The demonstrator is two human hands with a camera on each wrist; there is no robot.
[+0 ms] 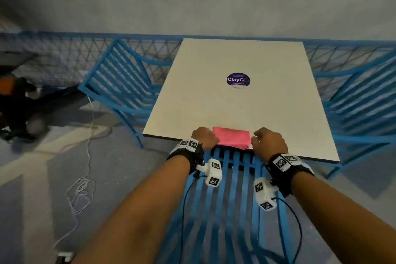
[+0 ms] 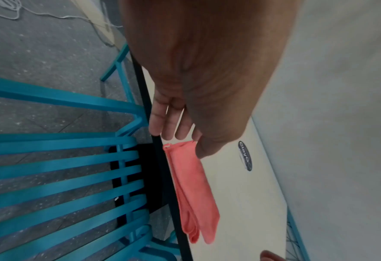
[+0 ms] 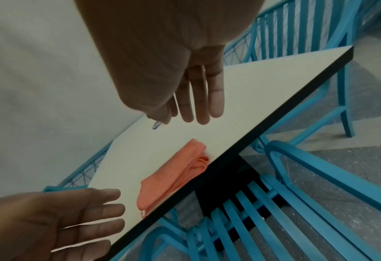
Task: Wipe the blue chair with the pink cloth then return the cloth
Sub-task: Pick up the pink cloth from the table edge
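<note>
two hands are hovering over the near edge of the white worktop (image 1: 235, 60), flanking the folded pink cloth (image 1: 232, 137). left hand (image 1: 204, 137) and right hand (image 1: 269, 141) are each showing a spread, relaxed grip, holding nothing. cloth is lying flat at the edge, above the blue chair (image 1: 227, 199) tucked beneath.

Round purple sticker (image 1: 238, 80) at desk (image 1: 278, 103) centre, roughly 12 o'clock from the camera, reads "ClayG", last letter unclear; smaller print on it illegible. Wrist views show it edge-on, unreadable.
</note>
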